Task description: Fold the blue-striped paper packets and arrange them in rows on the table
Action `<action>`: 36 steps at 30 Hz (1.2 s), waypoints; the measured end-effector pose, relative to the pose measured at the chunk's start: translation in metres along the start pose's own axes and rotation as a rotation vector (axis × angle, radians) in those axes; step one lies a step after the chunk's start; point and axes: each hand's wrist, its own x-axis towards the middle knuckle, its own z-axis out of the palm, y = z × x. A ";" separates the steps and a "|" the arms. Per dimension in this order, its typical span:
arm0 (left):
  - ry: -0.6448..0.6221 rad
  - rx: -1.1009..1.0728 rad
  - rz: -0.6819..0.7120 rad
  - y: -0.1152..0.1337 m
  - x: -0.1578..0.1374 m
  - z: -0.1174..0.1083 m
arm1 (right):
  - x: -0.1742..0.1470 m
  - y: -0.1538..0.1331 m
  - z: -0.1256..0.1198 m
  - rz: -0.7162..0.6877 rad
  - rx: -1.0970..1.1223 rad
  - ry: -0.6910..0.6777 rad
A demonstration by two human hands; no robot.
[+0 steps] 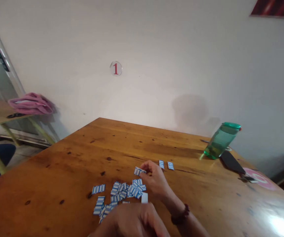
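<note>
My right hand [155, 180], with a dark red beaded bracelet [181, 214] at its wrist, pinches a small blue-and-white striped card [138, 171] between thumb and fingers. Below it lies a loose pile of similar cards [118, 191], several overlapping. A plain white card [144, 197] rests at the pile's right edge. At the bottom of the view, my left hand [132, 221] is seen from the back, close to the pile's near side; its fingers are hidden and it covers part of the cards. Two striped cards [170, 165] lie apart, beyond my right hand.
On the wooden table [68, 177], a tilted-looking green bottle [222, 141] stands at the far right. Beside it are a black phone-like slab [232, 162], keys [247, 178] and a pink round mat [264, 179]. A pink cloth [32, 103] lies on another table at left.
</note>
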 end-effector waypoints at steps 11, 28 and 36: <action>0.875 0.583 0.241 0.013 0.021 -0.031 | -0.023 0.010 -0.042 0.039 0.118 0.080; 1.047 0.103 0.163 -0.006 0.036 -0.032 | -0.027 0.013 -0.033 0.144 0.424 0.235; 1.094 0.063 0.165 -0.009 0.037 -0.037 | -0.036 0.006 -0.046 0.019 0.235 0.117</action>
